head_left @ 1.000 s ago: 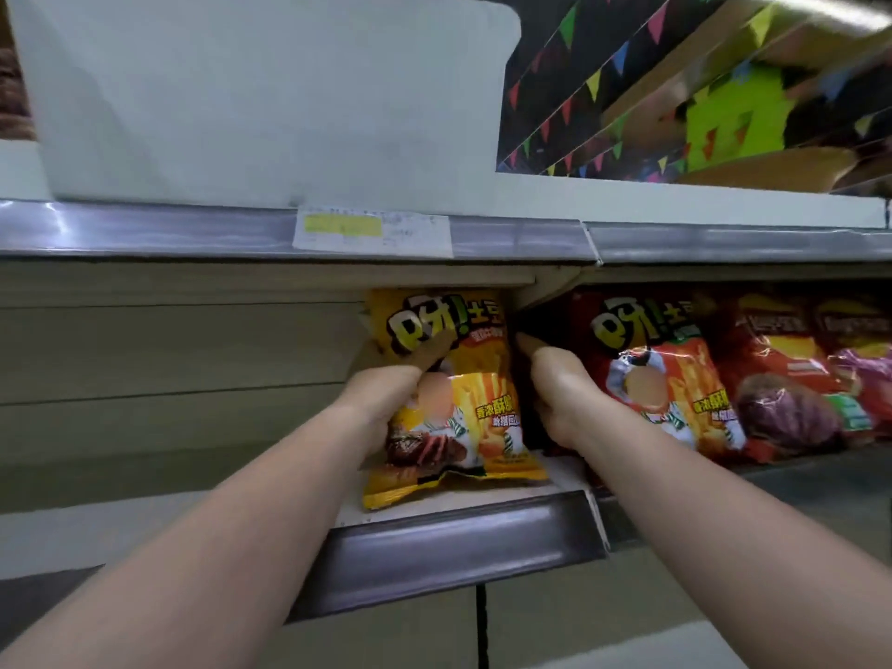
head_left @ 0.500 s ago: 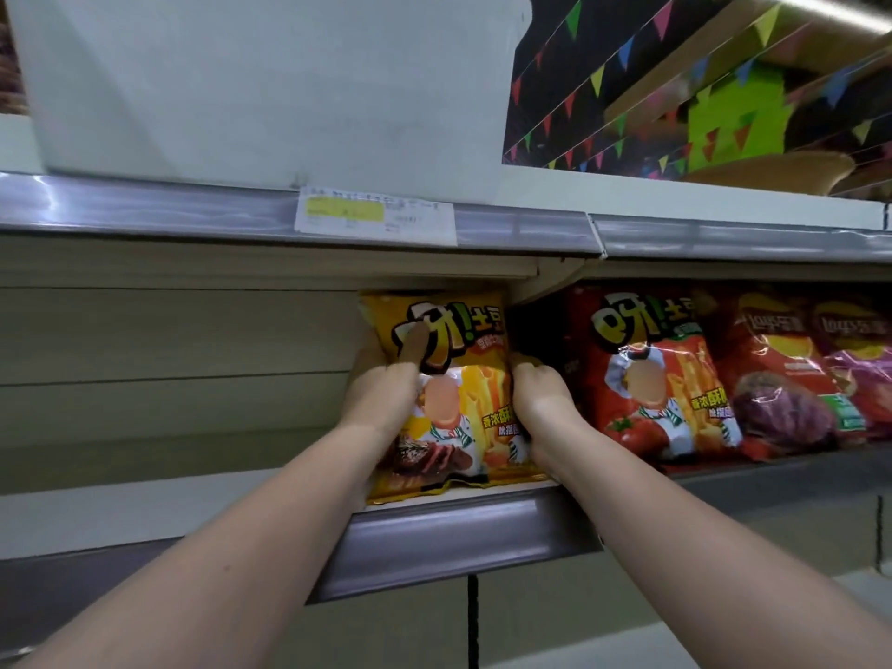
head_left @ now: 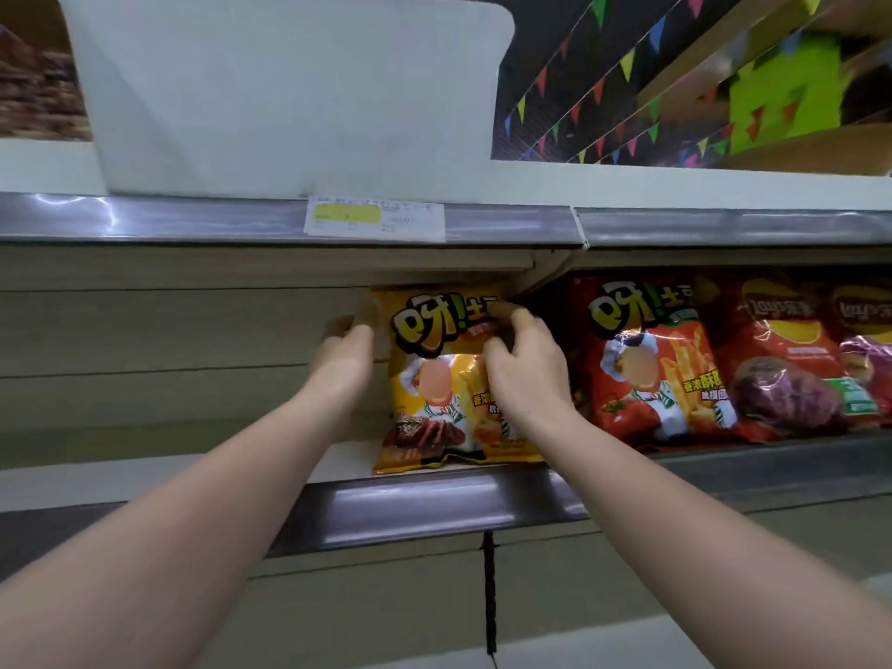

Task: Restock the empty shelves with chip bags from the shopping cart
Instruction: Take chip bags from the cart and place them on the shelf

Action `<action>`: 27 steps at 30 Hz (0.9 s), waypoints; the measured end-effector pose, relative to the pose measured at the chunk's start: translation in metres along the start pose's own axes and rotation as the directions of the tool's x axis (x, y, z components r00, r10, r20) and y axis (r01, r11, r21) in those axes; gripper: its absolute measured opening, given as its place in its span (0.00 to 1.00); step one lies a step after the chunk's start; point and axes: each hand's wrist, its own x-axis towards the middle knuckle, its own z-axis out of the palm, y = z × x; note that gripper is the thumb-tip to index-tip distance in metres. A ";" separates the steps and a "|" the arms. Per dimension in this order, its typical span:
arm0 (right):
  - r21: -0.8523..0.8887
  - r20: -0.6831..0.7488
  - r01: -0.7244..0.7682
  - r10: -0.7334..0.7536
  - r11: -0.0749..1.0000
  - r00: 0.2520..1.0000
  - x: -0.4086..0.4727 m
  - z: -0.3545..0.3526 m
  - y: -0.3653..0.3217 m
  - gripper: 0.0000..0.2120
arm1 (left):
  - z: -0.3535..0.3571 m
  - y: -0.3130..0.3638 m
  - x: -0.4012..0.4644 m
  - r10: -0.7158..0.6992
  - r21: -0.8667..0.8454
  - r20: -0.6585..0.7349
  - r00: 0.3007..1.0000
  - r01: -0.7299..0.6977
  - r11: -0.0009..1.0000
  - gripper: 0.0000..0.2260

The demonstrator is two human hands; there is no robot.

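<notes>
Standing on the shelf (head_left: 434, 504), yellow chip bag (head_left: 434, 379): left hand (head_left: 345, 359) flat beside, right hand (head_left: 523, 364) pinching.

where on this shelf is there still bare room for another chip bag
The shelf is bare left of the yellow bag, out to the picture's left edge, bordered behind by the beige back panel; only the left hand is there. Right of the yellow bag it is crowded: the right hand, then the red bag and more bags packed side by side.
</notes>
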 end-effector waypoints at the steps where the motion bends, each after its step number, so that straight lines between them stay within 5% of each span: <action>1: -0.005 0.030 0.051 -0.051 0.999 0.998 -0.003 0.002 -0.007 0.18 | -0.006 -0.001 0.001 0.017 -0.023 -0.038 0.999 -0.018 1.000 0.23; 13: 0.138 0.338 0.259 -0.292 0.956 0.895 -0.031 0.059 -0.073 0.16 | -0.131 -0.025 -0.046 0.126 0.095 -0.369 0.921 -0.098 0.991 0.17; 27: 0.479 0.615 0.175 -0.472 0.860 0.632 -0.152 0.187 -0.201 0.18 | -0.347 -0.089 -0.147 -0.008 0.169 -0.731 0.682 0.193 0.966 0.19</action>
